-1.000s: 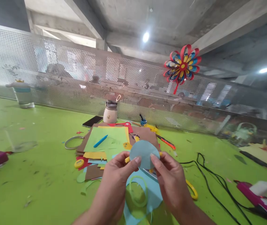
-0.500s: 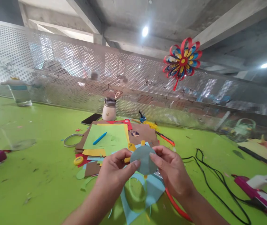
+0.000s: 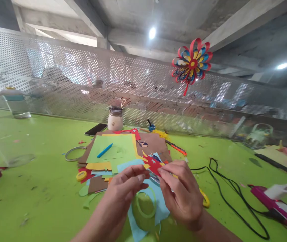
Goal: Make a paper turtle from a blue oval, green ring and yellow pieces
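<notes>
My right hand (image 3: 182, 193) pinches a red paper cutout (image 3: 153, 164) with yellow points round its edge and a small pale star on it. My left hand (image 3: 130, 185) is just left of the cutout, its fingers stretched and slightly bent, with nothing visible in them. Beneath both hands lies light blue paper (image 3: 162, 201) with a large cut-out opening, and a pale green paper ring (image 3: 137, 205) shows there. A yellow curved handle (image 3: 205, 198) pokes out beside my right hand; the rest of it is hidden.
Stacked coloured sheets carry a blue pen (image 3: 105, 150). Around them are a yellow tape measure (image 3: 81, 175), a metal ring (image 3: 69, 154), a phone (image 3: 96, 129), a white bottle (image 3: 115, 119) and an orange cutter (image 3: 178, 150). Black cable (image 3: 224, 183) and a purple power strip (image 3: 276, 205) lie right.
Both hands held a round blue-grey disc; now a red face with yellow points shows in my right hand. My left hand has let go. The red curved piece by my right forearm no longer shows.
</notes>
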A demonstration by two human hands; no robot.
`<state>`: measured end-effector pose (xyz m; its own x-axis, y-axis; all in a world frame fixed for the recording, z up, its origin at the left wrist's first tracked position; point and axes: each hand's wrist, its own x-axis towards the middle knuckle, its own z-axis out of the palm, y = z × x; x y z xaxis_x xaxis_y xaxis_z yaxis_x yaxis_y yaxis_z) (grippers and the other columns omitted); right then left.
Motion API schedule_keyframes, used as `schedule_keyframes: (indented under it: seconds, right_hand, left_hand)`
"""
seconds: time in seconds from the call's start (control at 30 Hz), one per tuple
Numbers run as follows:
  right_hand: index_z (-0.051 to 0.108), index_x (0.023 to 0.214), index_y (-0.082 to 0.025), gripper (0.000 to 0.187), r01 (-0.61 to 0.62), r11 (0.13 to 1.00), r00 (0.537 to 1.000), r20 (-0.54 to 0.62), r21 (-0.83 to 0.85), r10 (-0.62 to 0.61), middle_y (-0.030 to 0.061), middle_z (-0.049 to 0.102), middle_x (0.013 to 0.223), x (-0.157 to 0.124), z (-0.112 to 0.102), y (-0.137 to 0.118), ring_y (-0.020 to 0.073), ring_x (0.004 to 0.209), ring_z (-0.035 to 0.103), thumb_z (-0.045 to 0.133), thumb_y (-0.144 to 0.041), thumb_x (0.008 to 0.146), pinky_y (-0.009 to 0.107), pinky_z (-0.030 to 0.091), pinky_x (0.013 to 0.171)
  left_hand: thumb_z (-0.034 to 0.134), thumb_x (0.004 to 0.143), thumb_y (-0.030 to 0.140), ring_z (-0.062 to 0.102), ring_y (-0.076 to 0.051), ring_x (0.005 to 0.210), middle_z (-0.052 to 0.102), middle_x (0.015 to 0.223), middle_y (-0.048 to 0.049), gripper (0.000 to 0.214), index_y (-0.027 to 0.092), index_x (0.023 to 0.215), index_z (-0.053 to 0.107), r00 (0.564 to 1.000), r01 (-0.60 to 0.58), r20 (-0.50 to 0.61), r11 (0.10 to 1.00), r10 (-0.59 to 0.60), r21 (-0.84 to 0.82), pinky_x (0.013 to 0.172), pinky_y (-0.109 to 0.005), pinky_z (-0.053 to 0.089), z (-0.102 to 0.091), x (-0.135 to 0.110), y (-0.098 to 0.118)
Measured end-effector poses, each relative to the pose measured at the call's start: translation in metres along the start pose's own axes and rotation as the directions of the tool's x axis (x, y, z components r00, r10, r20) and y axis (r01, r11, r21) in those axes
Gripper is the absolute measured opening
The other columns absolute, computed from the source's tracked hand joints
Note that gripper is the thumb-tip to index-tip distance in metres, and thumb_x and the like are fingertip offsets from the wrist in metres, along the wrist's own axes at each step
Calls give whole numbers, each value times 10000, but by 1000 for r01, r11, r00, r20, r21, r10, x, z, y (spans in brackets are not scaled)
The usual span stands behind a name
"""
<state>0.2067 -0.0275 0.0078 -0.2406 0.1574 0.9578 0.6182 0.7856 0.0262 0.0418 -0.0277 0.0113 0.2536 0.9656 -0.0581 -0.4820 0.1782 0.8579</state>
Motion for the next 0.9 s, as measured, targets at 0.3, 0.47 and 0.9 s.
schedule_keyframes:
  seconds: [0.3,0.47,0.9]
  right_hand:
    - [616,1156,-195,359,15,994,996,87,-111,-5,120,627,1045,-22,15,4,277,992,572,578,-33,838,504,512,832]
    - [617,1140,-141,360,2,992,996,86,-129,9,129,565,1049,-26,16,-1,289,990,534,598,-10,806,519,481,867]
    - [577,1171,-173,325,-404,911,911,126,80,393,121,539,1080,-1,3,-14,271,990,529,625,-186,850,463,472,842]
  left_hand:
    - [790,739,235,655,-152,815,739,835,-11,145,222,870,728,992,-125,-42,980,120,-154,803,-243,505,22,-17,-6]
    - [795,729,254,635,-144,739,729,766,-9,108,195,806,747,982,-176,-100,974,162,-146,730,-224,514,23,-13,-9]
    - [743,771,346,645,-180,700,747,749,-32,156,195,785,778,992,-120,-42,991,123,56,738,-275,514,-2,-3,2]
